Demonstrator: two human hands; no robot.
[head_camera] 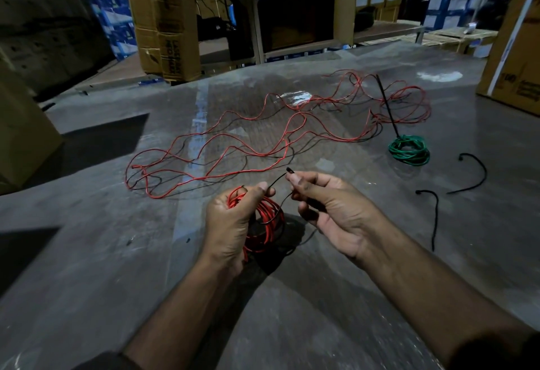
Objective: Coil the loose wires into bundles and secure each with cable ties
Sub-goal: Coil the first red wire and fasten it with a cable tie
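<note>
My left hand (230,223) grips a coiled red wire bundle (267,223) above the grey floor. A black cable tie (277,207) loops around the coil, and my right hand (327,209) pinches its head end between thumb and fingertips. Loose red and black wires (233,147) sprawl across the floor beyond my hands. A coiled green wire bundle (409,150) lies at the right with a long black tie tail (387,106) sticking up from it.
Two loose black cable ties (473,173) (435,217) lie on the floor at the right. A clear plastic packet (295,97) lies among the far wires. Cardboard boxes stand at the left (23,135), at the back (163,18) and at the right (517,56).
</note>
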